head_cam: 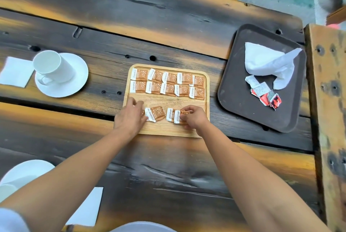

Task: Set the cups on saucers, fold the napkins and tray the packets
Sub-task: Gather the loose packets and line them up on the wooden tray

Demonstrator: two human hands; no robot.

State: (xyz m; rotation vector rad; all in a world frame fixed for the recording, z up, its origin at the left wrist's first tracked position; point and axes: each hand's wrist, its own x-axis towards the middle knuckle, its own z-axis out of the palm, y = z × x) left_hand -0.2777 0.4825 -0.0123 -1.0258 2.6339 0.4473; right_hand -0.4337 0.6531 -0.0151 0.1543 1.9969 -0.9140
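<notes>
A pale rectangular wooden tray (205,89) lies on the dark, charred-looking plank desk (131,25), its long axis running left to right. On its far half, ten small orange-and-white sugar packets (169,78) lie flat in two rows of five, each with its white end to the left and its long axis across the tray. On the near half lie more of the same packets: one loose packet (156,113) beside the left hand (130,117), tilted slightly, and a pair overlapping by the right hand (194,117); anything more under the hands is hidden.

The left hand rests palm down on the tray's near left part, fingers spread loosely over a packet edge; whether it grips anything cannot be told. The right hand pinches an orange packet (186,112) between thumb and fingertips, just above the overlapping pair.

To the left, one white cup (52,67) leans tilted on a round white saucer (78,74), with a folded white napkin (16,72) just beside it. A second saucer (24,171) and another napkin (91,207) lie near the bottom edge. To the right, a dark brown plastic tray (236,85) holds a crumpled white napkin (267,63) and a few red-and-white packets (265,95).
</notes>
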